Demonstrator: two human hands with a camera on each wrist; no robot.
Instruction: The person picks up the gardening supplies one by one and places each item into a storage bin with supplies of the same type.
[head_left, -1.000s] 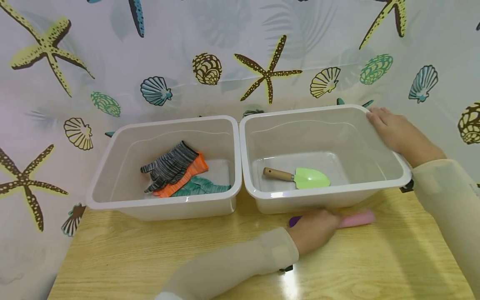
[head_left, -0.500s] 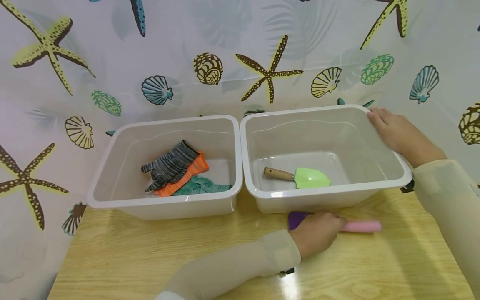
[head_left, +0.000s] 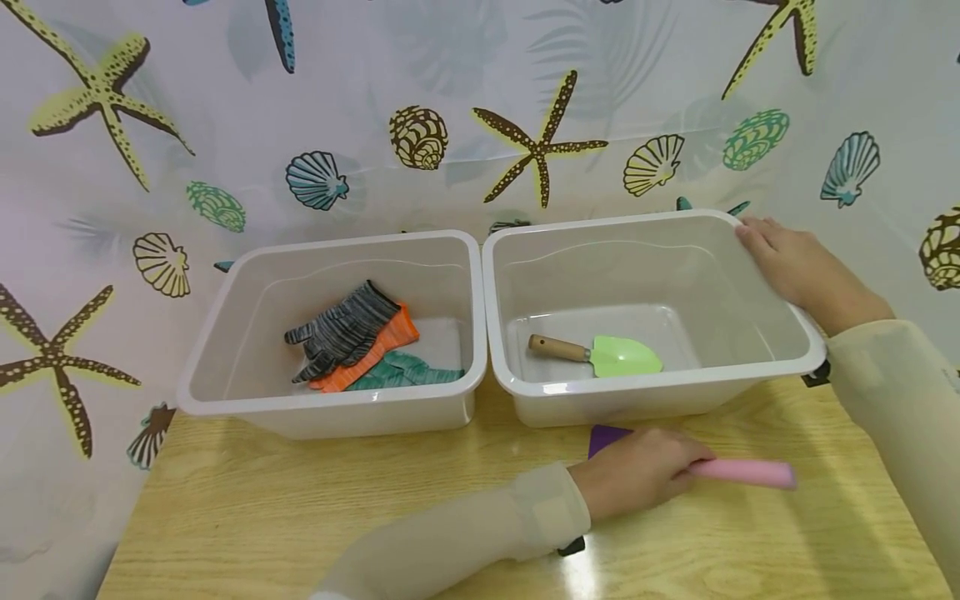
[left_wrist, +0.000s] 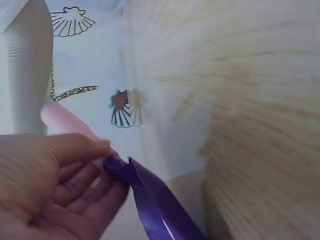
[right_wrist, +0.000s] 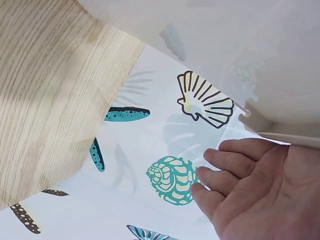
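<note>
My left hand (head_left: 637,471) holds a hand trowel with a pink handle (head_left: 746,473) and a purple blade (head_left: 603,437), just in front of the right bin. In the left wrist view, thumb and fingers pinch it where the pink handle (left_wrist: 70,122) meets the curved purple blade (left_wrist: 155,195). My right hand (head_left: 806,271) rests over the right rim of the right bin (head_left: 645,385). Its loosely extended fingers (right_wrist: 232,162) hang outside, below the rim, while the thumb is hidden in the right wrist view. A green trowel (head_left: 622,357) with a wooden handle lies inside that bin.
Left of it, rims nearly touching, stands a second beige bin (head_left: 300,408). It contains a grey-black glove (head_left: 345,329), an orange glove (head_left: 401,329) and a green one (head_left: 408,372). Both bins stand on a wooden table (head_left: 262,500) before a seashell-patterned curtain (head_left: 465,75).
The trowel's pink handle end has swung right and toward me, while its purple blade has shifted slightly right. My left hand turned with it; my right hand stayed on the rim.
</note>
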